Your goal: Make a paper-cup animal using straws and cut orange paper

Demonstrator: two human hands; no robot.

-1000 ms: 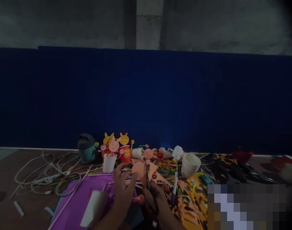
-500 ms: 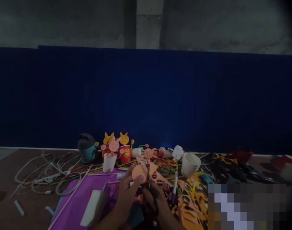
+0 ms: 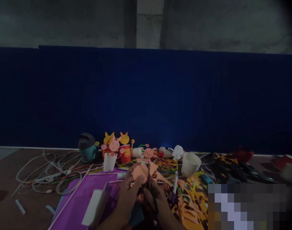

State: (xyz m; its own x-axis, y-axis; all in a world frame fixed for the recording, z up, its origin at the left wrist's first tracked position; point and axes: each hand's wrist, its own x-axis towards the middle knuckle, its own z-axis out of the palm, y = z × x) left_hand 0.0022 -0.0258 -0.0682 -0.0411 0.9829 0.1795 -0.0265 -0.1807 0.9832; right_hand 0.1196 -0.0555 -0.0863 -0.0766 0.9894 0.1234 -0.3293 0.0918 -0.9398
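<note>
A round piece of orange paper [image 3: 140,173] is pinched in my left hand [image 3: 129,188], thumb on its face. Scissors [image 3: 149,182] are in my right hand [image 3: 159,201], their blades pointing up along the paper's right edge. Whether the blades are touching the paper I cannot tell. Beneath both hands lies purple paper [image 3: 76,201], with a white paper cup [image 3: 94,204] on its side to the left. Orange paper scraps [image 3: 189,210] are heaped right of my hands, and a marker [image 3: 175,187] leans among them.
Paper cups with animal faces, a white one [image 3: 109,162] and a red one [image 3: 125,154], stand behind my hands. A teal container [image 3: 87,148] and tangled white cables [image 3: 50,174] are at the left. Another white cup [image 3: 191,164] stands right, before the blue partition [image 3: 146,95].
The paper and scissors have shifted very slightly to the right with my hands. Both grips look the same, and the things around stay in place.
</note>
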